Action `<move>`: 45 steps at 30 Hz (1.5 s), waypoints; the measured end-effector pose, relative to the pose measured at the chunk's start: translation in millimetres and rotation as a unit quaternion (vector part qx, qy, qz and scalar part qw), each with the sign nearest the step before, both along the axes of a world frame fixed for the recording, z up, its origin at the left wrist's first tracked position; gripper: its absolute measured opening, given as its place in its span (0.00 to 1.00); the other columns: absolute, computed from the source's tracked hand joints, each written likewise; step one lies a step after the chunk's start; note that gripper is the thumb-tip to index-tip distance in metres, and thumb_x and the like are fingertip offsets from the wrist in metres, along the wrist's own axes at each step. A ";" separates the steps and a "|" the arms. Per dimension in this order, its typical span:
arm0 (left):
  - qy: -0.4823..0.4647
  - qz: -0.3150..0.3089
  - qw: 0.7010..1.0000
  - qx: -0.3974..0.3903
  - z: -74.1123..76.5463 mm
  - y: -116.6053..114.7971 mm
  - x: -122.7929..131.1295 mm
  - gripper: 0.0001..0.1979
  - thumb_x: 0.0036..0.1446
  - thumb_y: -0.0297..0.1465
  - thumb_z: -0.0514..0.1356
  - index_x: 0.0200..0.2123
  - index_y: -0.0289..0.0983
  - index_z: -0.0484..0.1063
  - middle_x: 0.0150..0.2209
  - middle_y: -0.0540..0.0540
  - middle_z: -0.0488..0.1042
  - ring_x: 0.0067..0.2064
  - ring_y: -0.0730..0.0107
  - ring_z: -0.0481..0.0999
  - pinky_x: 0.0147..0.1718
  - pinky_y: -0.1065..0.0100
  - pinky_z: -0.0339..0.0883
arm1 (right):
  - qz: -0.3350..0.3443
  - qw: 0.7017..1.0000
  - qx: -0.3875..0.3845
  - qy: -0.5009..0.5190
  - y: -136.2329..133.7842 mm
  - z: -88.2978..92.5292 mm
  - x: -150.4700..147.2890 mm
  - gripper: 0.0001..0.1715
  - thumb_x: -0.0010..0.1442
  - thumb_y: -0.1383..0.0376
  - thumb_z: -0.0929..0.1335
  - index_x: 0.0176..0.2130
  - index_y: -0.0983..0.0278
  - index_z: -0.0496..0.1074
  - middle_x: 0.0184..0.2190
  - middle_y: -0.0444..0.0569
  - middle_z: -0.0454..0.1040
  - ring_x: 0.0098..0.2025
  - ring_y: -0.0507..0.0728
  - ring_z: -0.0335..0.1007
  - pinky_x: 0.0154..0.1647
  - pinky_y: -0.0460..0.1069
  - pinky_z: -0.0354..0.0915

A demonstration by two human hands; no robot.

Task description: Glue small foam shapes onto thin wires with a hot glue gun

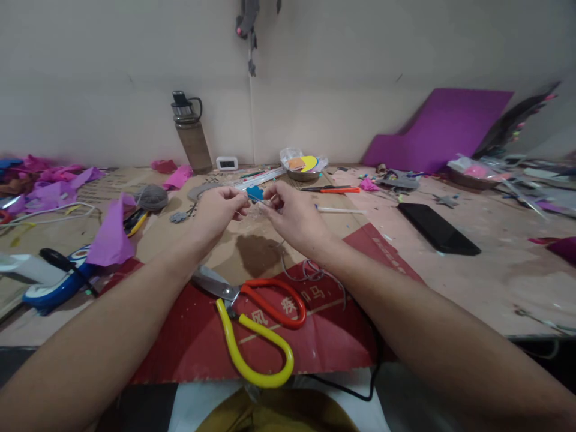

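Over the middle of the table, a small blue scalloped piece point(255, 193), perhaps felt, is between the fingertips of both hands. My left hand point(220, 207) pinches at its left edge, and my right hand point(294, 217) pinches it from the right. A thin grey cord point(310, 271) trails below my right hand and lies in loose loops. Its upper end is hidden by the fingers. Closer to me rest big scissors point(231, 292) with one red and one yellow handle, blades pointing left.
A red printed cardboard sheet point(328, 336) covers the table's front edge. Behind stand a water bottle point(193, 141), a small white clock point(227, 163) and a bowl point(303, 175). A phone point(437, 228) lies right; grey yarn point(153, 198) and purple scraps point(112, 234) lie left.
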State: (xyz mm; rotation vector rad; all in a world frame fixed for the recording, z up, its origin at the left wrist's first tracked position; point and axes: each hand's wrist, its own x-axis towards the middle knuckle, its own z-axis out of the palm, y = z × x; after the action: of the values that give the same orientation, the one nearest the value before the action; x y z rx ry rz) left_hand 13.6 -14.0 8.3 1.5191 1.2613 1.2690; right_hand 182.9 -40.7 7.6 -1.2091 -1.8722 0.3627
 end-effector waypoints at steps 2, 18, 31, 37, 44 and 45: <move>-0.042 -0.001 0.999 -0.005 -0.1 1.5 -1.7 0.06 0.47 0.31 0.63 0.24 0.34 0.74 0.25 0.47 0.74 0.25 0.76 0.71 0.26 0.73 0.64 | 0.036 0.999 -0.019 -0.006 -0.5 -4.3 -3.5 0.05 0.61 0.67 0.66 0.38 0.64 0.72 0.30 0.46 0.75 0.32 0.52 0.68 0.35 0.47 0.60; -0.252 -0.009 0.966 -0.051 -0.1 17.4 -15.6 0.06 0.44 0.28 0.66 0.25 0.34 0.71 0.24 0.51 0.70 0.24 0.80 0.67 0.23 0.76 0.58 | 0.095 0.981 0.037 -0.163 -17.6 10.8 -9.6 0.23 0.69 0.58 0.58 0.29 0.63 0.73 0.32 0.52 0.74 0.38 0.58 0.68 0.42 0.53 0.61; -0.275 -0.017 0.960 -0.037 6.7 10.4 -15.9 0.09 0.46 0.32 0.69 0.28 0.37 0.71 0.27 0.51 0.72 0.25 0.80 0.67 0.22 0.76 0.57 | -0.169 0.949 -0.160 -0.213 17.8 -31.5 57.4 0.12 0.55 0.59 0.69 0.33 0.66 0.73 0.33 0.63 0.77 0.36 0.65 0.74 0.34 0.54 0.62; -0.290 -0.042 0.956 -0.036 10.2 5.9 -13.4 0.11 0.43 0.31 0.71 0.26 0.36 0.72 0.26 0.52 0.70 0.24 0.81 0.65 0.22 0.77 0.57 | -0.168 0.954 -0.218 -0.121 19.4 -27.7 56.6 0.06 0.50 0.65 0.67 0.22 0.60 0.69 0.18 0.51 0.71 0.22 0.59 0.68 0.22 0.51 0.59; -0.314 0.000 0.946 -0.085 8.0 9.2 -11.9 0.08 0.48 0.30 0.67 0.24 0.35 0.71 0.23 0.51 0.69 0.22 0.82 0.64 0.20 0.78 0.56 | -0.147 0.961 -0.200 0.125 13.1 -15.9 46.5 0.11 0.46 0.66 0.66 0.34 0.61 0.66 0.28 0.46 0.71 0.27 0.54 0.67 0.25 0.48 0.66; -0.316 0.007 0.945 -0.088 6.8 10.0 -11.6 0.08 0.48 0.29 0.67 0.24 0.34 0.71 0.23 0.51 0.69 0.22 0.82 0.64 0.19 0.78 0.55 | -0.138 0.958 -0.188 0.166 12.8 -15.1 45.3 0.15 0.45 0.66 0.66 0.38 0.60 0.65 0.32 0.46 0.71 0.28 0.53 0.67 0.27 0.48 0.67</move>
State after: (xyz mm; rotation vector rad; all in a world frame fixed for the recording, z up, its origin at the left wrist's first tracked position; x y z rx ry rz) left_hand 2.0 -4.0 15.1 0.8664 0.9239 1.4518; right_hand 228.2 -27.9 -7.5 -1.5332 -1.3588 0.7404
